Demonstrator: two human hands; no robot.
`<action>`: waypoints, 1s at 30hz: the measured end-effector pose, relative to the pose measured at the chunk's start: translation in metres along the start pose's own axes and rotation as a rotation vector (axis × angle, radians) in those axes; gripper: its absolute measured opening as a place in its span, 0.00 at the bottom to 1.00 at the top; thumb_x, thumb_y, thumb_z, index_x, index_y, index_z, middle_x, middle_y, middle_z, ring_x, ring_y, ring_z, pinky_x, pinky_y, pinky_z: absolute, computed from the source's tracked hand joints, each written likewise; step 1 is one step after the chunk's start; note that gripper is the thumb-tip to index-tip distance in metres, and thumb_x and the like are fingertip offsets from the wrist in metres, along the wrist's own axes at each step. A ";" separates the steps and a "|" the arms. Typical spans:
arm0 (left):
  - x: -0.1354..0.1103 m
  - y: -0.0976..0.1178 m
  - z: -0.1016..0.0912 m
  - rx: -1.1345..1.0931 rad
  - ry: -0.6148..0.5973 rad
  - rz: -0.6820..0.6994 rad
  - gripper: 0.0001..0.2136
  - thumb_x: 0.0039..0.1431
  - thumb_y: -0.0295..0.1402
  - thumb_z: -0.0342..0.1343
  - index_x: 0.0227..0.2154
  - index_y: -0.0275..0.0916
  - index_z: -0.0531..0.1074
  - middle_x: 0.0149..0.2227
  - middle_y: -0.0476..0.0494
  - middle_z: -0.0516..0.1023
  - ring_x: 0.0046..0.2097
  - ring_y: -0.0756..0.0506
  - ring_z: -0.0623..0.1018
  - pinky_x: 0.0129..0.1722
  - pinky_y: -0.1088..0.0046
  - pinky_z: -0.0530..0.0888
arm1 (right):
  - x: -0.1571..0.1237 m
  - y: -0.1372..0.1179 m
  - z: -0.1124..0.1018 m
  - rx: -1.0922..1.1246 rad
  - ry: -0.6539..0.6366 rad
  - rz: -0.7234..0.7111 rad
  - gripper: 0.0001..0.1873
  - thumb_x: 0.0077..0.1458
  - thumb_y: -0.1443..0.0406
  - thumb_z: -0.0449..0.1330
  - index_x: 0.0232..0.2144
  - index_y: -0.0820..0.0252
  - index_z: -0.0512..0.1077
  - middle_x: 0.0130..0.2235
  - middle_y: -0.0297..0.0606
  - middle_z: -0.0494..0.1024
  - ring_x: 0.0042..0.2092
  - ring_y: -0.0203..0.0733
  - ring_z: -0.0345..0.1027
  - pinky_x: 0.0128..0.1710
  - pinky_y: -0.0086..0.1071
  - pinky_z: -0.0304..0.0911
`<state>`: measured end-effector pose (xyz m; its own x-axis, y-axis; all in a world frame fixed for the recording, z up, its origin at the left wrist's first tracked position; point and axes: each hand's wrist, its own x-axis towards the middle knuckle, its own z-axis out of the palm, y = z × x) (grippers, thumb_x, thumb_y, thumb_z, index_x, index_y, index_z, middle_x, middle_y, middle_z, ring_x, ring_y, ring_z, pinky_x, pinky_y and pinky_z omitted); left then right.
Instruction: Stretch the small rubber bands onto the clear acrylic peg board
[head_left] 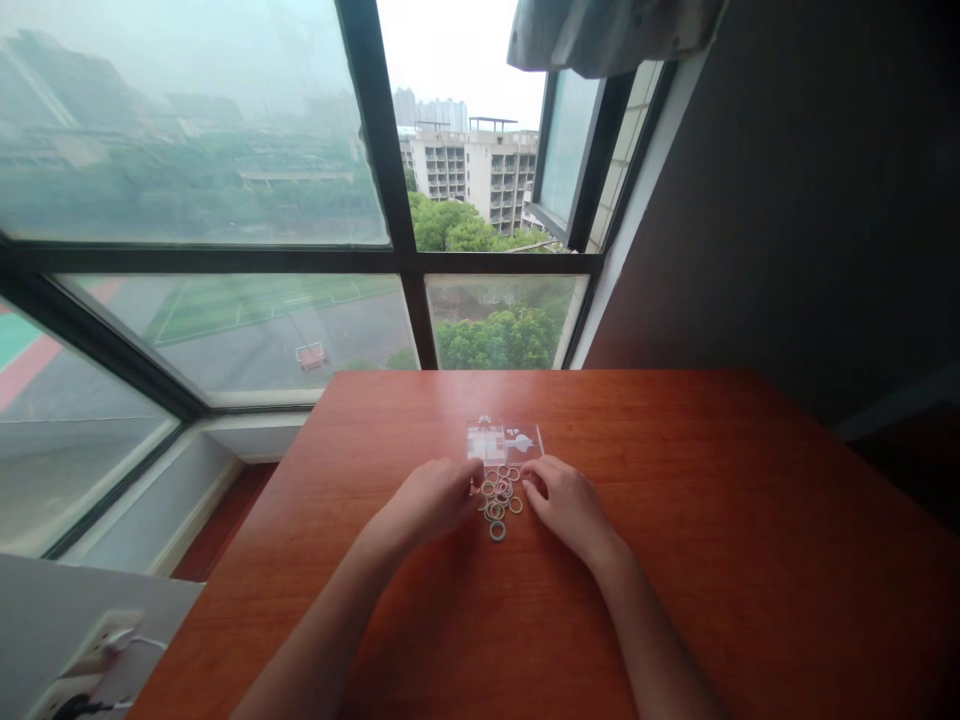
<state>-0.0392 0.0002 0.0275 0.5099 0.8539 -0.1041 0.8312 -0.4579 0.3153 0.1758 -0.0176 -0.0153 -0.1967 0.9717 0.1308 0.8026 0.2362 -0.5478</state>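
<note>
A small heap of several coloured rings point(500, 496) lies on the reddish wooden table point(712, 520). Just behind the heap sits a clear plastic packet point(503, 441) with small white parts in it. My left hand point(433, 497) rests on the table at the left of the heap, fingers curled, its fingertips touching the rings. At the right of the heap lies my right hand point(565, 500), fingers bent, fingertips at the rings' edge. What either hand pinches is too small to see.
The table stands against a large window point(375, 260) with dark frames, far side and left. A dark wall point(787, 200) runs along the right. A white socket with a cable point(105, 645) sits low at the left.
</note>
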 end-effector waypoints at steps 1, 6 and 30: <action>0.000 -0.004 -0.002 -0.014 0.041 -0.021 0.05 0.59 0.34 0.50 0.35 0.41 0.70 0.31 0.47 0.78 0.30 0.48 0.74 0.27 0.76 0.61 | 0.000 0.001 0.000 -0.005 0.015 0.013 0.08 0.58 0.66 0.55 0.37 0.53 0.73 0.37 0.34 0.77 0.38 0.39 0.69 0.38 0.29 0.58; 0.007 -0.015 -0.004 -0.024 0.188 -0.072 0.10 0.61 0.33 0.49 0.44 0.43 0.70 0.35 0.46 0.77 0.34 0.48 0.75 0.32 0.76 0.65 | 0.002 0.003 0.005 -0.040 0.066 0.071 0.14 0.58 0.65 0.54 0.47 0.53 0.71 0.40 0.35 0.77 0.38 0.40 0.70 0.37 0.30 0.59; 0.003 -0.015 -0.012 0.122 0.022 -0.034 0.08 0.59 0.30 0.49 0.25 0.39 0.70 0.32 0.45 0.76 0.29 0.49 0.72 0.26 0.75 0.57 | 0.001 -0.003 0.013 -0.006 0.033 -0.011 0.12 0.57 0.68 0.54 0.40 0.53 0.74 0.40 0.36 0.75 0.40 0.39 0.70 0.41 0.28 0.61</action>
<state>-0.0526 0.0129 0.0342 0.4768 0.8742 -0.0914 0.8695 -0.4539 0.1946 0.1662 -0.0174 -0.0247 -0.1867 0.9686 0.1641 0.8041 0.2466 -0.5409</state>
